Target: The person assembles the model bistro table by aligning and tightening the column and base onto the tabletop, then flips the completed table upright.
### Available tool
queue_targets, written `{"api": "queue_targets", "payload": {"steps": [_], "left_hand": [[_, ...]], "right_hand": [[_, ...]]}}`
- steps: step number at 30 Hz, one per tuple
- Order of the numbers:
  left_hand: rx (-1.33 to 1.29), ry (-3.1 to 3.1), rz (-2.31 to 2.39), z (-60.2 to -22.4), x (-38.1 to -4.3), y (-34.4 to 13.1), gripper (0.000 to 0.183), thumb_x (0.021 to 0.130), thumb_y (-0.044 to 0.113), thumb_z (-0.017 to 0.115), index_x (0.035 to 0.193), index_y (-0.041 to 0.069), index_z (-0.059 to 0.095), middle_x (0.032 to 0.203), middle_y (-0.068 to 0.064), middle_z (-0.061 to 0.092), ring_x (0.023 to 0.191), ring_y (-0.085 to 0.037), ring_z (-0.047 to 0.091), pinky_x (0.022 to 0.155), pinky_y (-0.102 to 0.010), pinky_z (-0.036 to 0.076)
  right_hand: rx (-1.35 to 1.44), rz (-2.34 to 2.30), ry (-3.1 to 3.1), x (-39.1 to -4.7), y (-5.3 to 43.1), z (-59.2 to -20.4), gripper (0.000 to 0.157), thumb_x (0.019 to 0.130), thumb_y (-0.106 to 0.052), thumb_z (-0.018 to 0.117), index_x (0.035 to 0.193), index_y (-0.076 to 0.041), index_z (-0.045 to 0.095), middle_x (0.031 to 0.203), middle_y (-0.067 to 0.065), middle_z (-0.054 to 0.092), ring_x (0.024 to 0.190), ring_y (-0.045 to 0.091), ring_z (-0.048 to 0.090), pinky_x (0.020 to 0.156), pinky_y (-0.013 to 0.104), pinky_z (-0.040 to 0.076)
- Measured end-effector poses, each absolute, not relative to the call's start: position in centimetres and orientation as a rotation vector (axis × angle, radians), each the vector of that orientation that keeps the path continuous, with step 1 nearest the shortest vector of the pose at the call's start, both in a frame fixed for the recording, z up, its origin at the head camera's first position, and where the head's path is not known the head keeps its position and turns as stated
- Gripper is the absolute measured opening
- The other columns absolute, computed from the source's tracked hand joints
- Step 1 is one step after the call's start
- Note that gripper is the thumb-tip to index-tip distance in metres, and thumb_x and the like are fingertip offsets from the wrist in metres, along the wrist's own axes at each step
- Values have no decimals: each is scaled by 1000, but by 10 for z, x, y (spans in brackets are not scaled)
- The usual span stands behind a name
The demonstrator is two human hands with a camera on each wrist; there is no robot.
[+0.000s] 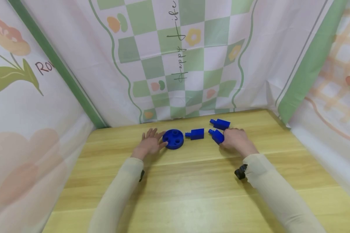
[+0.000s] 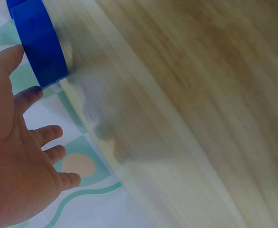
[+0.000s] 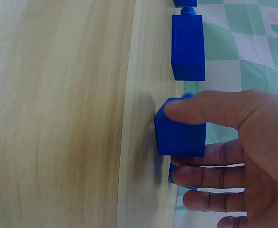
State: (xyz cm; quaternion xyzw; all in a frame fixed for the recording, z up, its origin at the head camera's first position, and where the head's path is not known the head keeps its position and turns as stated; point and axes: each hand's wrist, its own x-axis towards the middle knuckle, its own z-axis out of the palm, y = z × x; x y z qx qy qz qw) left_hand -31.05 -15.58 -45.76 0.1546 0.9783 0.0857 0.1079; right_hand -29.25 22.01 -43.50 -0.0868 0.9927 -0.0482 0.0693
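Note:
A blue round disc with holes [image 1: 173, 139] lies on the wooden table [image 1: 192, 181]. My left hand [image 1: 150, 142] lies flat to its left with fingers spread and the thumb at the disc's rim. In the left wrist view the disc [image 2: 39, 42] is just past the thumb of the left hand [image 2: 20, 142]. My right hand [image 1: 235, 139] pinches a blue pegged block [image 1: 216, 136] that rests on the table. In the right wrist view the right hand [image 3: 234, 142] has its thumb on top of this block [image 3: 180, 135] and the fingers under it.
Two more blue pegged blocks lie nearby: one [image 1: 195, 133] between disc and right hand, one [image 1: 220, 123] further back, near the patterned cloth wall [image 1: 180, 64]. Cloth walls close in the table on the left, back and right. Bare wood stretches towards me.

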Motion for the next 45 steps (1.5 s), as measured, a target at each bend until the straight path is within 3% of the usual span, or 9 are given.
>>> {"api": "queue_targets", "payload": {"steps": [8,16,25,32,39,45], "left_hand": [[454,2864,287,-458,-311,-155,68,102,61,35,160,29,20,169,-17,8,156,-38,-2,124,-63,2],[441,2844,366,-459,-311,-156,68,102,59,40,160,30,20,168,-18,9,156,-39,-1,124,-63,2],[453,2837,348,-460,-311,-155,67,103,59,37,161,31,18,169,-16,8,157,-36,-2,125,-60,3],[453,2837,353,-458,-310,-154,66,103,58,38,160,30,19,169,-16,9,157,-37,-1,125,-60,4],[484,2825,355,-454,-309,-151,66,104,52,42,160,23,23,167,-20,15,155,-41,6,125,-60,8],[486,2835,353,-454,-309,-151,66,104,53,41,160,24,22,167,-20,16,155,-40,7,125,-59,9]], "right_hand": [[-239,-258,3042,-294,227,-432,51,87,-35,69,119,5,63,112,26,69,104,45,65,92,62,48],[-284,-340,3108,-298,230,-426,39,89,-38,68,105,-3,67,104,19,72,96,38,68,81,55,53],[-227,-448,3116,-300,230,-424,52,92,-43,64,127,-4,63,119,21,69,106,42,65,84,57,52],[-185,-523,3114,-301,229,-420,54,93,-48,63,127,-6,63,122,20,68,110,42,63,86,58,51],[-179,-582,3118,-299,228,-417,53,91,-49,64,123,-7,65,119,19,69,108,40,63,86,57,51],[-219,-642,3159,-300,218,-409,53,91,-50,63,123,-8,65,116,16,70,106,38,64,89,55,50]]}}
